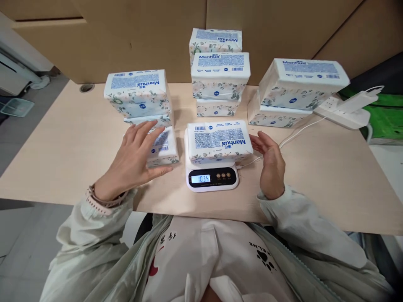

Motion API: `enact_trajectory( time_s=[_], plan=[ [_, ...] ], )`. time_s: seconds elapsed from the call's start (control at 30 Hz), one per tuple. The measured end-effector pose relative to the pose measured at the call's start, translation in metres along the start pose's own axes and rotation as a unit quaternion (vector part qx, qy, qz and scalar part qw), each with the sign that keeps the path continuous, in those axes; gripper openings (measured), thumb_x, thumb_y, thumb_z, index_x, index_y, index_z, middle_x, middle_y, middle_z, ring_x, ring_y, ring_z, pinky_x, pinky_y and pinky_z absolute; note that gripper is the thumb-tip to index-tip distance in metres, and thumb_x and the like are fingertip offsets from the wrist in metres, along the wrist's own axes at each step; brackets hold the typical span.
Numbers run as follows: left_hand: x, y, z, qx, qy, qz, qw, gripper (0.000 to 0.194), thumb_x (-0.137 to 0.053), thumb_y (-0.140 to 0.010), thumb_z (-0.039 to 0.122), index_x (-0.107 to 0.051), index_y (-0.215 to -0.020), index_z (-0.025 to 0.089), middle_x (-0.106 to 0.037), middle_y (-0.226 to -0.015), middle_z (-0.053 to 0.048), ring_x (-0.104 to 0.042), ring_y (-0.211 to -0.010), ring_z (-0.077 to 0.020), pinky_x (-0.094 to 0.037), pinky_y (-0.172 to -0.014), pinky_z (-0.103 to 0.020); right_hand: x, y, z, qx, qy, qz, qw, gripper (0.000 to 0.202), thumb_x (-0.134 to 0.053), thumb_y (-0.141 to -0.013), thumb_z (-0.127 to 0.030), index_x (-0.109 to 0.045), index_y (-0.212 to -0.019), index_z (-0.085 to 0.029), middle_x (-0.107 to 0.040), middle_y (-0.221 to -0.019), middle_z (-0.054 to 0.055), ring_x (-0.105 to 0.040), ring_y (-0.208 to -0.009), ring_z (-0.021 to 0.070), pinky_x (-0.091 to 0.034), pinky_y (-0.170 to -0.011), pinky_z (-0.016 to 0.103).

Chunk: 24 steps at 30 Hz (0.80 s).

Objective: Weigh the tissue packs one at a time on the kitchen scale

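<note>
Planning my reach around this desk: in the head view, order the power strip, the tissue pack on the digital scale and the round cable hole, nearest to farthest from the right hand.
From the right hand:
1. Tissue pack on the digital scale: immediately left.
2. Power strip: right, farther back.
3. Round cable hole: far left, toward the back.

The pack (pixel 217 140) at my twelve o'clock looks wrapped in smooth, slightly glossy plastic film, on a smooth plastic scale (pixel 212 179) with a glossy panel (pixel 214 178). My bench (pixel 330 176) is matt, smooth, wood-like; at two o'clock the power strip (pixel 343 112) is smooth plastic; my sleeves (pixel 308 226) are creased, matt cloth.
</note>
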State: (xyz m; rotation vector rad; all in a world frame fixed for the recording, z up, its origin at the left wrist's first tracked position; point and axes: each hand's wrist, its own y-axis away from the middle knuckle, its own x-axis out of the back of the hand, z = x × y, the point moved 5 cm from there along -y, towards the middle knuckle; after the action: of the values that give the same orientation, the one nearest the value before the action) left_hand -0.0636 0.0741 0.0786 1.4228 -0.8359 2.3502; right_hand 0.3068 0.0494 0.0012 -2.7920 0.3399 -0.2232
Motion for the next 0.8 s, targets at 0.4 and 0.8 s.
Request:
enact_trajectory(
  time_s=[0.4, 0.8],
  plan=[
    [0.027, 0.024, 0.004, 0.097, 0.068, 0.08, 0.99, 0.12, -0.083, -0.07, 0.089, -0.044, -0.17, 0.034, -0.034, -0.184, 0.0, -0.013, -0.172, -0.0534, -0.009, -0.142, -0.075, 0.014, -0.003, -0.007, 0.034, -0.036, 0.075, 0.996, 0.046, -0.049, -0.111, -0.06, -0.07, -0.146, -0.037, -0.077, -0.143, 0.006, -0.071, -0.137, 0.0314, -0.047, -0.125, 0.063],
    [-0.085, -0.015, 0.106, 0.158, 0.589, 0.018, 0.793, 0.07, -0.056, -0.106, 0.07, -0.052, -0.167, 0.035, -0.038, -0.181, 0.001, -0.022, -0.175, -0.0323, -0.023, -0.146, -0.053, -0.006, 0.012, -0.019, -0.042, -0.045, -0.13, 0.99, 0.071, -0.055, -0.105, -0.07, -0.043, -0.17, -0.043, -0.047, -0.178, -0.006, -0.039, -0.169, 0.0287, -0.029, -0.143, 0.056]
  ],
)
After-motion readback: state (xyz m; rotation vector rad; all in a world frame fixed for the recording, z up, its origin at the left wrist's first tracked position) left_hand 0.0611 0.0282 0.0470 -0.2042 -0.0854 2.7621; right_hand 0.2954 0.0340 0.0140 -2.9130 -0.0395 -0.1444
